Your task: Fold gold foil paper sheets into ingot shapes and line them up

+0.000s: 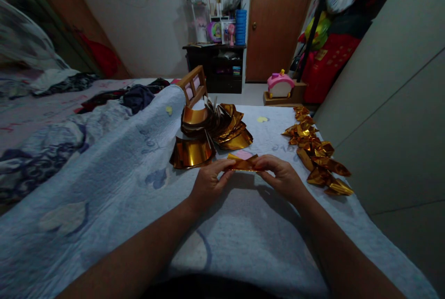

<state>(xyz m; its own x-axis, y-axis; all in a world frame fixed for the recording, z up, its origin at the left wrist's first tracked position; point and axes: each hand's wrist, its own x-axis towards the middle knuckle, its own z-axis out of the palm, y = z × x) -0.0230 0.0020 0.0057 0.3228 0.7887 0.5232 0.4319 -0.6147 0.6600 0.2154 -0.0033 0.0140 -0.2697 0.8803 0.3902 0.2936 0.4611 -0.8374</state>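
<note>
Between my two hands, a sheet of gold foil paper [244,164] is stretched out, partly folded along its length. My left hand [212,178] pinches its left end between thumb and fingers. At the other end, my right hand [280,174] pinches it the same way. Just beyond my left hand lies a fanned pile of curved gold foil sheets [194,151] on the patterned bed sheet [243,234]. To the right of my right hand, several folded gold foil pieces [320,162] form a row along the bed's edge.
A wooden bed rail [195,86] stands behind the foil pile. Past the bed are a dark cabinet [212,69], a wooden door [274,21] and a pink toy [280,85]. A pale wardrobe [392,118] borders the right side; rumpled clothes [139,97] lie left.
</note>
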